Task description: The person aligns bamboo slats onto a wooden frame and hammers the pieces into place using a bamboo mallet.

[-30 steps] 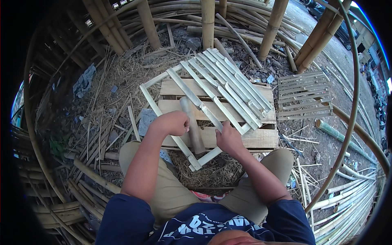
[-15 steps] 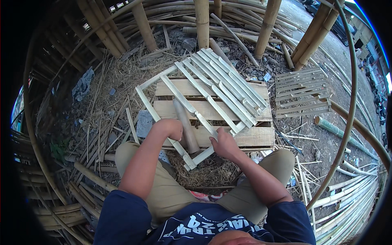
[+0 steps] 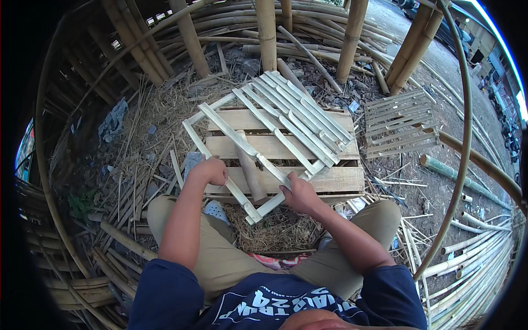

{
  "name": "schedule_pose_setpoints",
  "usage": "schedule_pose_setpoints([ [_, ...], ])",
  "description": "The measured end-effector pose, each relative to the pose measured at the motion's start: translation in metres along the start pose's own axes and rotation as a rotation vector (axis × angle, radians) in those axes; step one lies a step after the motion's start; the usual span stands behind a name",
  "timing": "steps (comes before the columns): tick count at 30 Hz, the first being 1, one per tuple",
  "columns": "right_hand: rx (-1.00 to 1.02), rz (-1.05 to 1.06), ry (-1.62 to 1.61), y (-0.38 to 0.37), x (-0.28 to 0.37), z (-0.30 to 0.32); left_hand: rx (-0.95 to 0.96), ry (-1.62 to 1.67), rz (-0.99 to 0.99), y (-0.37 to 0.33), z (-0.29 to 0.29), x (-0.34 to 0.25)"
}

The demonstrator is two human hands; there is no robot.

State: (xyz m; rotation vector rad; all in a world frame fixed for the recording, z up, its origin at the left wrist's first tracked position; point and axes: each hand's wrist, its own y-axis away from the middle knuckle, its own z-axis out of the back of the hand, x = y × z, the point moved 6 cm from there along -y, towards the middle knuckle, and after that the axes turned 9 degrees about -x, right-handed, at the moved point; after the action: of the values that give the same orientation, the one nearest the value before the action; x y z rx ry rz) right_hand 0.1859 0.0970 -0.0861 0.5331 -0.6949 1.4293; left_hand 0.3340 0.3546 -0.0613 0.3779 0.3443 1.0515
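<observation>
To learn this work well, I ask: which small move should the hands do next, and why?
Perhaps the left hand should steady the far end of the slat: the right hand grips only its near end, while the left is close to the left rail.

Pale split bamboo forms the slatted frame (image 3: 276,133), its strips smooth and faintly satiny, broken by raised nodes. The low table (image 3: 335,181) is matt wooden planking with visible grain. The mallet (image 3: 250,175) looks like dull, rounded wood. Upright poles (image 3: 268,38) are bamboo with a slight gloss; the green pole (image 3: 456,176) appears smooth-skinned. Trousers (image 3: 231,258) and shirt (image 3: 170,291) are matt cloth, the shirt printed in white. The straw (image 3: 269,228) is dry, coarse and lustreless.
</observation>
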Motion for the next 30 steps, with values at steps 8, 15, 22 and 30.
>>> schedule_pose_setpoints([
  [8,-0.054,0.081,0.034,0.003,0.002,0.009,-0.128,0.104,-0.091,-0.002,-0.008,0.006],
  [15,-0.155,0.204,0.089,0.003,0.009,0.026,-0.393,0.237,-0.178,0.007,0.012,-0.003],
  [22,-0.156,0.177,0.173,0.005,-0.004,0.012,-0.383,0.178,-0.194,0.002,0.001,-0.012],
  [30,-0.056,0.155,0.157,0.007,-0.017,0.001,-0.186,0.168,-0.155,0.001,-0.013,-0.027],
])
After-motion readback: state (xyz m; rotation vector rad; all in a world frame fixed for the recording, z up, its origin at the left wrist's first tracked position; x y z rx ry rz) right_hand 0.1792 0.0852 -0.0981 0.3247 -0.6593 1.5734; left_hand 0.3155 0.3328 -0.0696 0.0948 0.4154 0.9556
